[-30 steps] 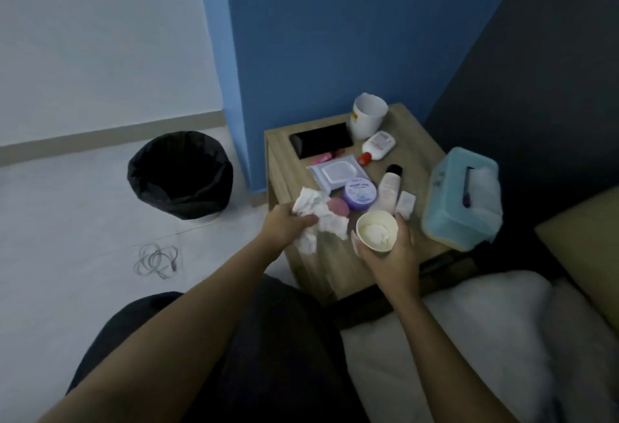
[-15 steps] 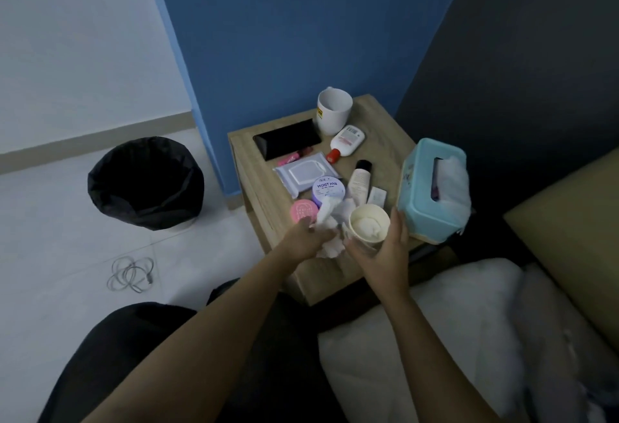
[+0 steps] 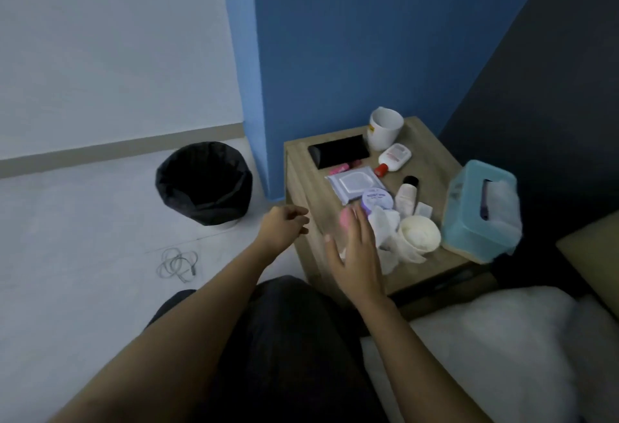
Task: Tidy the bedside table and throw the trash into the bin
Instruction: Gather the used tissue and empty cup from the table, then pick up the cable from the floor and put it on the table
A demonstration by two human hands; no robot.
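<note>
A wooden bedside table stands against the blue wall. A paper cup with crumpled white tissue beside and under it sits near the table's front edge. My right hand hovers just left of the tissue, blurred, with fingers straight and nothing in it. My left hand hangs off the table's left side with loosely curled fingers, holding nothing. A bin lined with a black bag stands on the floor left of the table.
On the table lie a black phone, white mug, lotion bottle, wipes pack, purple jar, pink jar, small tube and teal tissue box. A coiled cable lies on the floor.
My right hand let go of the paper cup and my left hand let go of the tissue; both now sit on the table. My left hand drew away to the left.
</note>
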